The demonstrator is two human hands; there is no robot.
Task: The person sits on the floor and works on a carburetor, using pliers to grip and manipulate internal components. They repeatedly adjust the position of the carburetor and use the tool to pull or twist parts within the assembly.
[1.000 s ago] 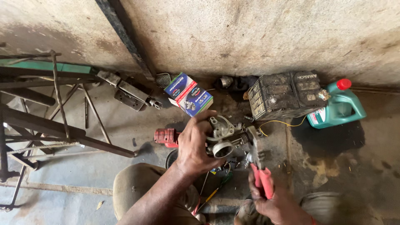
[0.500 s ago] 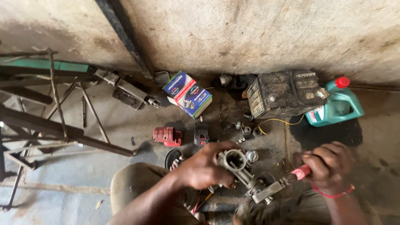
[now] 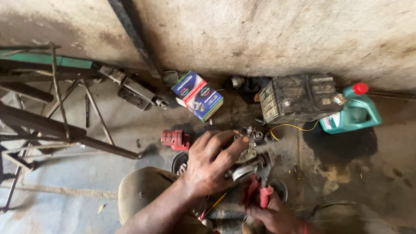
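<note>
Small grey metal engine part (image 3: 245,160), round-bodied with a spring-like end, low centre of view, held above oily concrete floor (image 3: 355,173) just in front of the knees

Left hand (image 3: 212,164) wrapped over the top of it, fingers curled and pressed down, covering most of the body. Right hand (image 3: 271,214) below, closed round the red handles of pliers (image 3: 260,184); the nose reaches up to the part's lower right side. Whether the nose actually bites on anything cannot be told, too dark there

Close behind: loose small nuts and bushes (image 3: 255,135), a red plastic piece (image 3: 175,139) to the left, a blue and white carton (image 3: 198,95), a grimy battery (image 3: 299,97) with yellow wire, a green oil jug (image 3: 353,113) on a dark stain. Rusty metal frame (image 3: 52,125) far left

Risks, as judged: greasy metal could slip the pliers off and jab the covering fingers; a freed spring or clip could jump into the floor clutter and be lost
</note>
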